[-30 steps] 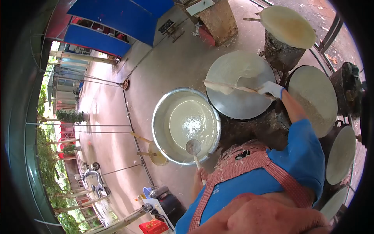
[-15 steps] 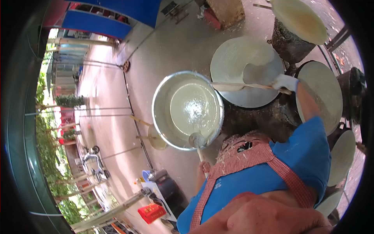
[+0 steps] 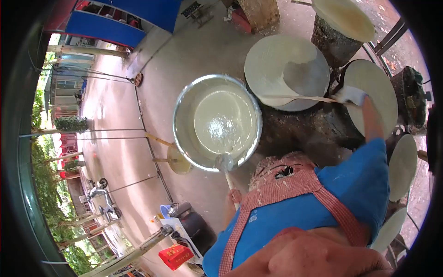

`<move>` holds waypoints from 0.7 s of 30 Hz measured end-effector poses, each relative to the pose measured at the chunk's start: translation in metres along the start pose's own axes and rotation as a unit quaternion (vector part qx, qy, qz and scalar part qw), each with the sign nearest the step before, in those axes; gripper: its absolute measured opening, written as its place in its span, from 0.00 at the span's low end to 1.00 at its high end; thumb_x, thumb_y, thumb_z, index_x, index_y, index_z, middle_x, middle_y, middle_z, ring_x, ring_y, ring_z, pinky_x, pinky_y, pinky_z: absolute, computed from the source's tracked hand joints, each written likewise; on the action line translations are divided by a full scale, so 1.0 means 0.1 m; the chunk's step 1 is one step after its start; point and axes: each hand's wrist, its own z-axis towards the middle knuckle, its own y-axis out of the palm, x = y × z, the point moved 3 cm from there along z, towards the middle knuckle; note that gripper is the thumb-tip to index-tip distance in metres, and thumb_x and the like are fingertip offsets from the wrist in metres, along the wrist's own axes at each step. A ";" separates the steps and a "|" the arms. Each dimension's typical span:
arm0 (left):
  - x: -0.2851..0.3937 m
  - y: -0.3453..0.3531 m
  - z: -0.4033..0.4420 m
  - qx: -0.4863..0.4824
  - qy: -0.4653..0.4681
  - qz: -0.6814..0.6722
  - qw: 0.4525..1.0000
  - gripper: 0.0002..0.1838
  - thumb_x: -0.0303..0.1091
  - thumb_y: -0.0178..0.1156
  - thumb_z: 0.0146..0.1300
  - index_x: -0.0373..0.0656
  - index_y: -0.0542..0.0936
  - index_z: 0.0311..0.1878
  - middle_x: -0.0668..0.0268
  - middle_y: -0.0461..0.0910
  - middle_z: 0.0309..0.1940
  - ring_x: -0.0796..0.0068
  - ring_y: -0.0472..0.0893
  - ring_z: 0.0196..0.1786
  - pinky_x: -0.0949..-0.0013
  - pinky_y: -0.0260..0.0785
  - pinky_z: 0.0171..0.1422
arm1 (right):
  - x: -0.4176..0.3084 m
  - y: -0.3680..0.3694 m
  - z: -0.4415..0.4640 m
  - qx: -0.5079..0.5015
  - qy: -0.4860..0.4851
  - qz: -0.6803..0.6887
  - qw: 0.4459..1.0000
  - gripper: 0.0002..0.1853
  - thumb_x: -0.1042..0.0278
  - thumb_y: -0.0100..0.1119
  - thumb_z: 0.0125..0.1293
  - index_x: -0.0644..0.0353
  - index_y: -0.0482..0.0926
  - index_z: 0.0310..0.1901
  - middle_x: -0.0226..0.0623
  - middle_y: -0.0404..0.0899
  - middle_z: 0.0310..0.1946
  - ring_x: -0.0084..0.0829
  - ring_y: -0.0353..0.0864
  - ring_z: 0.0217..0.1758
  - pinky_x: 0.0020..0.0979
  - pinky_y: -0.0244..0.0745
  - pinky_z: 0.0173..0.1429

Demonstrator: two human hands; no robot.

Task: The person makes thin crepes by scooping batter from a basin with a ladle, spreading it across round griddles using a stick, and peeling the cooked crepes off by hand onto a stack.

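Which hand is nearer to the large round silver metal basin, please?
The left hand: it grips the pale ladle handle just outside the basin's near rim. The white-gloved right hand is farther away, past the round metal griddle.

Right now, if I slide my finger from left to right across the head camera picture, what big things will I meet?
Parked scooter → round metal basin → round griddle → gloved right hand → dark cylindrical container.

head camera looks forward and down, basin (image 3: pixel 185 127) near mid-frame
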 end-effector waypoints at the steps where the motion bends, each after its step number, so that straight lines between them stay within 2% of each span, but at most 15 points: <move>1: 0.11 0.07 -0.05 -0.016 -0.016 0.051 0.998 0.12 0.32 0.47 0.62 0.49 0.61 0.23 0.78 0.55 0.14 0.88 0.55 0.14 0.82 0.49 0.17 | -0.22 0.04 -0.37 -0.137 0.338 0.214 0.906 0.17 0.72 0.54 0.50 0.59 0.76 0.45 0.38 0.75 0.28 0.29 0.73 0.24 0.29 0.67 0.26; 2: 0.23 0.10 -0.03 -0.035 -0.034 0.101 0.994 0.12 0.32 0.48 0.62 0.49 0.61 0.23 0.78 0.55 0.14 0.88 0.55 0.14 0.82 0.49 0.15 | -0.67 -0.13 -0.68 -0.140 0.665 0.292 0.673 0.20 0.72 0.52 0.52 0.60 0.75 0.50 0.36 0.76 0.27 0.26 0.73 0.24 0.28 0.67 0.26; 4: 0.44 -0.07 0.18 -0.075 -0.115 0.085 0.987 0.12 0.33 0.49 0.62 0.49 0.61 0.22 0.78 0.56 0.14 0.88 0.54 0.12 0.82 0.48 0.12 | -1.16 0.48 -1.76 0.161 0.610 0.479 0.611 0.19 0.71 0.51 0.55 0.67 0.74 0.49 0.34 0.77 0.29 0.22 0.72 0.26 0.24 0.67 0.29; 5: 0.56 -0.11 0.28 -0.070 -0.006 0.262 0.963 0.12 0.33 0.50 0.61 0.49 0.62 0.22 0.78 0.56 0.14 0.88 0.54 0.12 0.82 0.47 0.11 | -1.49 0.47 -1.45 0.217 0.519 0.234 0.792 0.18 0.70 0.51 0.55 0.68 0.75 0.48 0.33 0.77 0.30 0.21 0.72 0.28 0.22 0.67 0.32; 7: 0.68 -0.33 0.36 -0.082 -0.061 0.258 0.961 0.12 0.33 0.50 0.61 0.49 0.62 0.22 0.77 0.56 0.13 0.88 0.54 0.11 0.83 0.47 0.10 | -1.92 0.89 -0.81 0.347 0.561 0.252 0.708 0.17 0.68 0.53 0.56 0.69 0.77 0.44 0.35 0.78 0.33 0.21 0.73 0.34 0.24 0.68 0.40; 8: 0.78 -0.36 0.49 -0.102 -0.212 0.076 0.969 0.12 0.33 0.51 0.60 0.48 0.62 0.22 0.77 0.56 0.13 0.88 0.54 0.12 0.83 0.47 0.10 | -2.15 1.10 -0.50 0.415 0.570 0.256 0.662 0.16 0.67 0.54 0.56 0.70 0.77 0.43 0.36 0.79 0.34 0.21 0.73 0.37 0.25 0.68 0.43; 9: 0.84 -0.34 0.49 -0.111 -0.221 0.059 0.967 0.13 0.33 0.51 0.60 0.49 0.61 0.22 0.77 0.56 0.13 0.88 0.54 0.12 0.83 0.46 0.10 | -2.27 1.20 0.05 0.406 0.613 0.268 0.622 0.17 0.65 0.58 0.54 0.69 0.78 0.42 0.36 0.80 0.35 0.22 0.74 0.38 0.26 0.69 0.44; 10: 0.87 -0.32 0.47 -0.120 -0.227 0.041 0.966 0.13 0.32 0.51 0.60 0.49 0.61 0.21 0.77 0.55 0.13 0.88 0.54 0.12 0.84 0.46 0.10 | -2.24 1.44 0.47 0.392 0.602 0.181 0.672 0.18 0.63 0.60 0.53 0.66 0.78 0.43 0.37 0.80 0.37 0.23 0.76 0.39 0.26 0.69 0.45; 11: 0.91 -0.33 0.49 -0.127 -0.229 0.039 0.964 0.13 0.32 0.51 0.60 0.49 0.61 0.21 0.77 0.55 0.13 0.88 0.54 0.12 0.84 0.46 0.10 | -2.33 1.44 1.01 0.428 0.616 0.247 0.613 0.18 0.62 0.60 0.54 0.65 0.79 0.43 0.41 0.81 0.37 0.27 0.78 0.41 0.28 0.69 0.46; 12: 0.94 -0.32 0.50 -0.171 -0.258 0.012 0.951 0.09 0.31 0.50 0.61 0.48 0.64 0.26 0.77 0.55 0.13 0.87 0.54 0.12 0.83 0.46 0.09 | -2.16 1.83 1.27 0.459 0.583 0.212 0.636 0.17 0.57 0.59 0.55 0.60 0.79 0.42 0.45 0.80 0.37 0.35 0.79 0.40 0.32 0.71 0.46; 14: 0.96 -0.21 0.35 -0.211 -0.282 -0.004 0.936 0.04 0.30 0.50 0.61 0.46 0.67 0.30 0.76 0.55 0.13 0.87 0.54 0.12 0.83 0.46 0.09 | -1.99 1.98 1.61 0.328 0.625 0.077 0.704 0.17 0.51 0.53 0.58 0.53 0.79 0.43 0.47 0.79 0.34 0.43 0.78 0.40 0.38 0.71 0.45; 15: 0.98 -0.09 0.18 -0.164 -0.231 0.062 0.957 0.03 0.28 0.49 0.61 0.48 0.68 0.38 0.76 0.55 0.13 0.87 0.54 0.12 0.83 0.47 0.09 | -2.09 1.92 1.62 0.256 0.666 0.051 0.699 0.17 0.49 0.50 0.59 0.50 0.78 0.43 0.46 0.79 0.32 0.45 0.77 0.39 0.41 0.70 0.44; 16: 1.01 -0.02 0.10 -0.120 -0.178 0.127 0.968 0.10 0.27 0.48 0.62 0.50 0.69 0.46 0.76 0.54 0.13 0.87 0.54 0.11 0.83 0.47 0.08 | -2.17 1.83 1.54 0.182 0.701 0.022 0.689 0.18 0.47 0.46 0.61 0.47 0.77 0.44 0.45 0.78 0.31 0.47 0.77 0.38 0.43 0.70 0.42; 17: 1.04 -0.10 0.13 -0.161 -0.211 0.107 0.958 0.23 0.25 0.46 0.62 0.60 0.63 0.59 0.76 0.54 0.13 0.86 0.54 0.11 0.84 0.48 0.08 | -2.25 1.86 1.36 0.190 0.704 -0.047 0.683 0.18 0.47 0.43 0.62 0.46 0.76 0.44 0.44 0.77 0.28 0.45 0.78 0.35 0.43 0.71 0.40; 21: 1.05 -0.01 -0.12 -0.218 -0.211 0.147 0.942 0.23 0.25 0.45 0.62 0.60 0.62 0.60 0.74 0.55 0.13 0.86 0.55 0.11 0.83 0.49 0.08 | -2.60 1.81 0.87 0.239 0.748 -0.048 0.618 0.17 0.50 0.47 0.61 0.46 0.76 0.46 0.46 0.78 0.28 0.46 0.78 0.33 0.44 0.70 0.39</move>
